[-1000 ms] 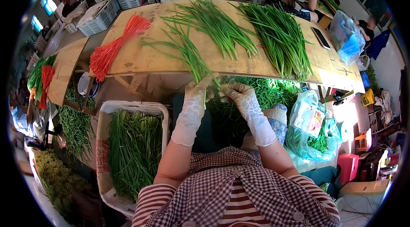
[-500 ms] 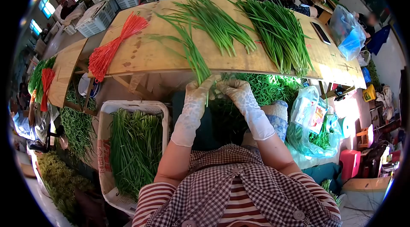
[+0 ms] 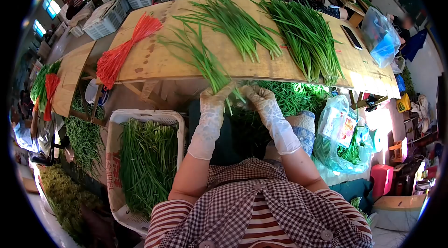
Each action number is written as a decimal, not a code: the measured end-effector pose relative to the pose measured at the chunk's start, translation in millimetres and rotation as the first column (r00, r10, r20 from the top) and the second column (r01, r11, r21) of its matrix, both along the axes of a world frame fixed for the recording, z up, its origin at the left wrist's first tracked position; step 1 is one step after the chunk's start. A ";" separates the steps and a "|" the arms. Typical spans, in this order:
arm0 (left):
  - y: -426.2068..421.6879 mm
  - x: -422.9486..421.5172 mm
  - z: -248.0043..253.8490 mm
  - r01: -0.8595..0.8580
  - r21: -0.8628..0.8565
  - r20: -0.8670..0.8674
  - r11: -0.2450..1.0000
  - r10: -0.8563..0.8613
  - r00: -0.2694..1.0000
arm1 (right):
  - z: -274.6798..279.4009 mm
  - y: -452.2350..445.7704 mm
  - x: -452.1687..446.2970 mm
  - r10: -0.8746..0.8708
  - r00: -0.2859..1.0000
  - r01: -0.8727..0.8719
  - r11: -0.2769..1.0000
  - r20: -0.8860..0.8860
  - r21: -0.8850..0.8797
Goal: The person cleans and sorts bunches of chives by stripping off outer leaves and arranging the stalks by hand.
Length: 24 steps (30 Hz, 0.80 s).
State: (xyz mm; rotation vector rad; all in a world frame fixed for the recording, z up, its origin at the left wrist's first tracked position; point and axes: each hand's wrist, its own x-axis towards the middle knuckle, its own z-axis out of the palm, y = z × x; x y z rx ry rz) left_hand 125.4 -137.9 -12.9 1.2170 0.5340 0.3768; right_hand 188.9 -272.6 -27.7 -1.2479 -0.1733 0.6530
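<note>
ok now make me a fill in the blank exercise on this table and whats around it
The bunch of greens crossing the table's near edge is held in the person's ____ hand.
The fanned-out strips are ____ in colour.
The phone lies toward the table's ____ end.
The basket below is coloured ____.

Missing words: left; red; right; white

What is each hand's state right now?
Left hand: closed on a bunch of green stalks.
Right hand: fingers bent in; cannot tell whether it grips anything.
</note>
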 end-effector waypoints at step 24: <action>0.1 0.8 1.0 0.089 -0.160 0.117 0.983 -0.071 0.991 | -1.1 -1.5 2.1 0.011 0.980 0.022 0.986 0.197 -0.163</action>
